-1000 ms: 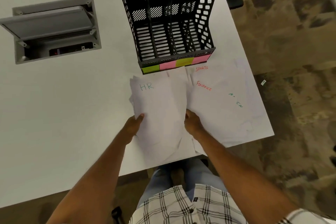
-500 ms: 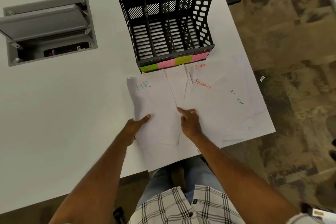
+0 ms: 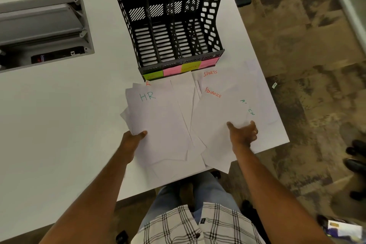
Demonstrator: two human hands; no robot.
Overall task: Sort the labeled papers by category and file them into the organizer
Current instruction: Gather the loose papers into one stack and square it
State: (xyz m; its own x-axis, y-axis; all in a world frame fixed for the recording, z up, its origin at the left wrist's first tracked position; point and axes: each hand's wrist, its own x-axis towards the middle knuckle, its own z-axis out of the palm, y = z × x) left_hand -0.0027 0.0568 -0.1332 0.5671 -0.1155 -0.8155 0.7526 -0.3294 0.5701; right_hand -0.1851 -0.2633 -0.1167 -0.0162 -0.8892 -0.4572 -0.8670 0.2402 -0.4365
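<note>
White labeled papers lie spread over the table's near right corner. My left hand (image 3: 132, 139) pinches the lower left edge of the sheet marked HR (image 3: 158, 121), its thumb on top. My right hand (image 3: 243, 132) rests with spread fingers on the sheet marked FINANCE (image 3: 215, 113), which covers part of a green-lettered sheet (image 3: 250, 107). A sheet marked SPORTS (image 3: 219, 77) lies behind them. Just beyond the papers stands the black mesh organizer (image 3: 213, 6), with several slots and green, pink and yellow sticky labels (image 3: 174, 71) along its front lip.
An open grey cable hatch (image 3: 43, 31) is sunk into the white table (image 3: 59, 115) at the left. The table edge runs close to my lap and along the right, with patterned carpet (image 3: 307, 45) beyond. Dark shoes (image 3: 356, 156) show at far right.
My right hand has slid from the middle of the pile out to the right onto the FINANCE sheet. My left hand has kept its hold on the HR sheet.
</note>
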